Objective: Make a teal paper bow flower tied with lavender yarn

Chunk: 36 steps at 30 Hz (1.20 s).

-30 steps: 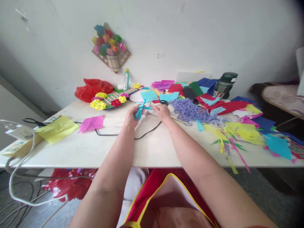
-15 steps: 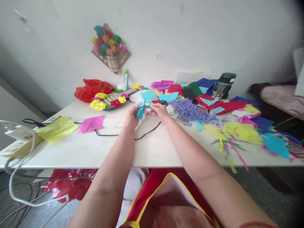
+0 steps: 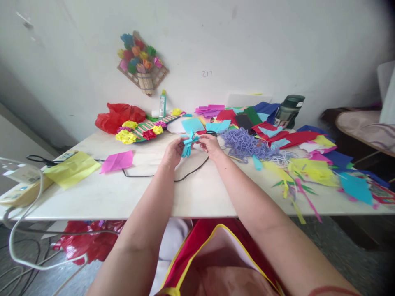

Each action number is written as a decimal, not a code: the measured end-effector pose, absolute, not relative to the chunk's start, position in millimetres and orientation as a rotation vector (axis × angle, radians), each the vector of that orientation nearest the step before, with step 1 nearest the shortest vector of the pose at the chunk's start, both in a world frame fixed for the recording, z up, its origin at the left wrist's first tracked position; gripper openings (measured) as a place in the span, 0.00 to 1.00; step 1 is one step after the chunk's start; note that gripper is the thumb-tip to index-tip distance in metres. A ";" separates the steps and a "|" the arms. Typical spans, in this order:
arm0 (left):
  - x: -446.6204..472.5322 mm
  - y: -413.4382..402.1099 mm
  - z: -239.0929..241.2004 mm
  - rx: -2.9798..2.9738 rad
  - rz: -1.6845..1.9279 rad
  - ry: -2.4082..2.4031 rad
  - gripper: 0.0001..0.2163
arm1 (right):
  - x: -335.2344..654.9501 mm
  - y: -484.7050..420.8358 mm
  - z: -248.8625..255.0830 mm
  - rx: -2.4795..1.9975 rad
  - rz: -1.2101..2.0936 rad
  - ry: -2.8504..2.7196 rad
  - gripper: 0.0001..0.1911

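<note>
A light-blue crepe-paper flower, pleated and gathered at its middle, is held up over the table between my two hands. My left hand pinches its left side with the fingers closed. From the other side, the fingertips of my right hand are closed on its right edge. Just beyond the hands lie light-blue paper sheets and black-handled scissors. A tangle of purple yarn sits to the right of my right hand.
A board with paper flowers, a red plastic bag and a glue tube stand at the back left. Pink and yellow paper lie left, near a power strip. A dark bottle and coloured scraps fill the right.
The blue paper flower has turned slightly, and its loops look fuller. My hands have shifted a little around it; the camera view has moved slightly.
</note>
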<state>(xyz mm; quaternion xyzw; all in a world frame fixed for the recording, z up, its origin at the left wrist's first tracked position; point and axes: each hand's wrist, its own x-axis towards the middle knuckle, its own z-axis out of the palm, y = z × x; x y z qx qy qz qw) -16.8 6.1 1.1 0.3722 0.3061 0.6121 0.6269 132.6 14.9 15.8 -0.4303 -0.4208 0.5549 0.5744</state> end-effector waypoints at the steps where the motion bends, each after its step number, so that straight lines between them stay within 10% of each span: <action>1: -17.2 5.9 0.7 0.877 1.385 0.711 0.09 | 133.4 15.4 15.8 -1.006 1.293 -0.976 0.05; 36: -23.0 2.8 0.1 1.177 1.334 0.842 0.13 | 139.8 36.5 -7.3 -1.130 0.741 -1.438 0.16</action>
